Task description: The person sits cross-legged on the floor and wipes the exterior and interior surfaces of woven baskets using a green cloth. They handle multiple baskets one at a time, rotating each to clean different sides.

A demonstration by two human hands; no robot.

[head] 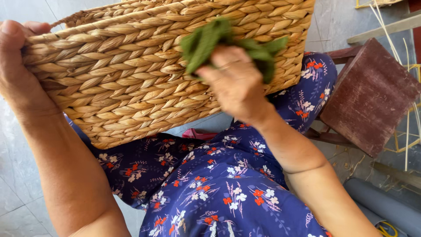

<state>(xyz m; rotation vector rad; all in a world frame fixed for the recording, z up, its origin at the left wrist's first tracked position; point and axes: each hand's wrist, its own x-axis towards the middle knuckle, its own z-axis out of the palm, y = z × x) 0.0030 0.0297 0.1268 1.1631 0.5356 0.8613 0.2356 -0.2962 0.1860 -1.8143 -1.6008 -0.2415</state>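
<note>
A large woven straw basket [131, 74] lies tilted across my lap, its braided side facing me. My left hand [15, 66] grips its left rim. My right hand [234, 83] is closed on a crumpled green cloth [206, 41] and presses it against the basket's side near the upper right. My legs are covered in dark blue flowered fabric [219, 184].
A worn dark red wooden stool [372, 94] stands at the right. Thin cane strips [394, 48] and a yellow wire frame [410, 140] lie beyond it. A grey roll [381, 204] rests at the lower right on the grey tiled floor [13, 197].
</note>
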